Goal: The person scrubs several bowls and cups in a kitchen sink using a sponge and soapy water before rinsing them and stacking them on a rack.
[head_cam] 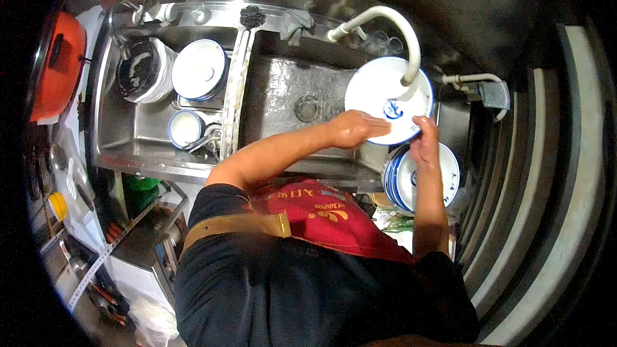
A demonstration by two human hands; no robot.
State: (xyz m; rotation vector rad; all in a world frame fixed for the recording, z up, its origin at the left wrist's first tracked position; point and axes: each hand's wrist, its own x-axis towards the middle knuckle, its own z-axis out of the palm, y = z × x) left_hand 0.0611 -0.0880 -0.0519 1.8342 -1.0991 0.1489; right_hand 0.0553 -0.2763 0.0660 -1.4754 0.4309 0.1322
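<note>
My right hand [426, 140] grips the lower right rim of a white plate with a blue edge and a blue central motif [366, 86]. My left hand [359, 128] lies flat on the plate's lower left part, fingers extended. The plate is under the mouth of a curved white tap [417, 48], at the right end of a steel sink basin [277, 86]. Just below, beside my right forearm, stands a stack of similar blue-rimmed plates [449, 173], partly hidden by that forearm.
The left basin [154, 130] holds stacked white dishes [164, 72], blue-rimmed plates [198, 70], a small bowl [185, 129] and metal utensils [209, 139]. On the back ledge lie a black scourer [252, 17] and a grey cloth [295, 24]. A red container [62, 67] stands far left.
</note>
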